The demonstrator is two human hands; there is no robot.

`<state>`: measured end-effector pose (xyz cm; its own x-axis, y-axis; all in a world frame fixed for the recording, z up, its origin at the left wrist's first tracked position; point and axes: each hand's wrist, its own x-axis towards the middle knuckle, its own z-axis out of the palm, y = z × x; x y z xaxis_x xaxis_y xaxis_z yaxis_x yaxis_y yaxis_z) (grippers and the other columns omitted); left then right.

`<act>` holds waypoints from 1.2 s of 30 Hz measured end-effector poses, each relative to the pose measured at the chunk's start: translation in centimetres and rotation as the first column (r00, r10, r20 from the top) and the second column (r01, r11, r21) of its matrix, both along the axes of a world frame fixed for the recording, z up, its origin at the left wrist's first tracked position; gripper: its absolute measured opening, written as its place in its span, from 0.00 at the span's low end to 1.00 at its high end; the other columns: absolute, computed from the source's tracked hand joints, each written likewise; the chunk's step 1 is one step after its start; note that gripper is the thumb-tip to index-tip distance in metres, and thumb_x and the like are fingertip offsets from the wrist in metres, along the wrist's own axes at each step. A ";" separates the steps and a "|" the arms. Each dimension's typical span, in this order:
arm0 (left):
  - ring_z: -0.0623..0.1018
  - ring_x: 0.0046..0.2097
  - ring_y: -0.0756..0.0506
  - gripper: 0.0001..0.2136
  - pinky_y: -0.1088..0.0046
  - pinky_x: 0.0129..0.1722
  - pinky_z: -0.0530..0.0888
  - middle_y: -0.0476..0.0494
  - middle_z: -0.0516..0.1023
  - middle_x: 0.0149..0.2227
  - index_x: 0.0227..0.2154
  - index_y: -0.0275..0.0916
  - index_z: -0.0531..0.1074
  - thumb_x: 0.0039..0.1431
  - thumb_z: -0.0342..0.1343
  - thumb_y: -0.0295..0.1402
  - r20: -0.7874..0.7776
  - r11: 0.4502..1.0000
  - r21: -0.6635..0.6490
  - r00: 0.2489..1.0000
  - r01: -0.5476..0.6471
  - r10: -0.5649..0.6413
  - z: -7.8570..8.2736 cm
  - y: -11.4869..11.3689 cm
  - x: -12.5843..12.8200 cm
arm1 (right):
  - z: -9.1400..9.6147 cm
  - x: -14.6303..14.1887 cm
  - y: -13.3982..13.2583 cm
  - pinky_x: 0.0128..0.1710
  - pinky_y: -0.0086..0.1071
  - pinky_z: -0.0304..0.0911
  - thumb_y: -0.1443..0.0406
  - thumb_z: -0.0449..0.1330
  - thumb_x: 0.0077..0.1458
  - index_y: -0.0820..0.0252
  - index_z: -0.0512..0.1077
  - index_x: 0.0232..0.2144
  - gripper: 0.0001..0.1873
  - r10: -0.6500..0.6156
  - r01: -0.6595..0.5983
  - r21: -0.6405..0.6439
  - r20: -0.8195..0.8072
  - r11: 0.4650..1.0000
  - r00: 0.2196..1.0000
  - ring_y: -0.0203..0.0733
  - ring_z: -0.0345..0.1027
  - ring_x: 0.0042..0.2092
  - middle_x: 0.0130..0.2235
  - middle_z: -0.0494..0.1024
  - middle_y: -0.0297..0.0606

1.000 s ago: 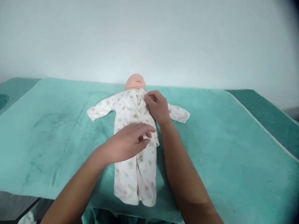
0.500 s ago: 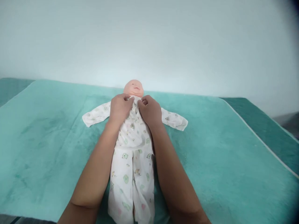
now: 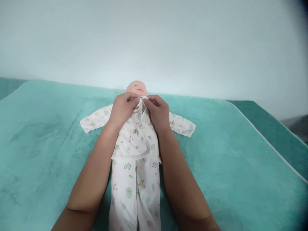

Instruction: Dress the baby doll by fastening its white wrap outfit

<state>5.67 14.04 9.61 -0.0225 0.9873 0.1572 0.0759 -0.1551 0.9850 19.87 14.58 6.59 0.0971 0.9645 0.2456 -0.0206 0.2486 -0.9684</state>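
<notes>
A baby doll (image 3: 137, 86) lies on its back, its head toward the wall. It wears a white printed shirt (image 3: 134, 141) with the sleeves spread to both sides, and matching pants (image 3: 126, 192). At the neckline, my left hand (image 3: 124, 107) pinches one edge of the shirt's collar between thumb and fingers. My right hand (image 3: 157, 110) grips the collar's other edge just beside it. The collar is lifted a little below the doll's chin, and a small round button or snap shows between the hands. My fingertips are partly hidden by the thumbs and cloth.
A light green plush blanket (image 3: 228, 154) spreads beneath the doll, with a darker green band (image 3: 271, 134) along its right side. A pale wall (image 3: 154, 41) rises behind its far edge. At the far right, a dark grey thing (image 3: 300, 130) shows partly.
Both hands have raised the collar edges, which now stand up nearer the chin. A button or snap has come into view, and the shirt's hem shows more fully. The view has shifted slightly.
</notes>
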 end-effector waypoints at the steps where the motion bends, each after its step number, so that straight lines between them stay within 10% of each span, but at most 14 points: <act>1: 0.75 0.29 0.51 0.03 0.77 0.24 0.65 0.49 0.75 0.26 0.30 0.37 0.78 0.56 0.61 0.30 0.002 1.000 -0.006 1.000 0.001 -0.001 0.0 0.0 0.0 | 0.0 0.0 0.0 0.41 0.33 0.68 0.60 0.63 0.55 0.55 0.74 0.33 0.06 0.005 -0.005 0.009 0.014 1.000 1.000 0.38 0.71 0.37 0.34 0.79 0.32; 27: 0.72 0.26 0.52 0.05 0.78 0.23 0.65 0.51 0.72 0.25 0.37 0.38 0.75 0.57 0.62 0.30 0.142 0.998 -0.058 0.989 0.039 -0.030 -0.6 0.6 -0.2 | 0.1 0.5 0.0 0.48 0.38 0.68 0.68 0.63 0.56 0.52 0.80 0.32 0.07 0.124 -0.192 0.263 0.254 0.946 0.959 0.41 0.74 0.47 0.43 0.80 0.34; 36: 0.71 0.25 0.53 0.08 0.79 0.23 0.64 0.52 0.70 0.24 0.35 0.39 0.75 0.55 0.56 0.22 0.145 0.999 -0.013 0.989 0.045 -0.042 -0.7 0.6 -0.3 | -0.1 0.3 0.2 0.47 0.39 0.68 0.64 0.66 0.54 0.53 0.79 0.30 0.01 0.100 -0.113 0.123 0.113 0.986 0.989 0.40 0.73 0.42 0.38 0.79 0.33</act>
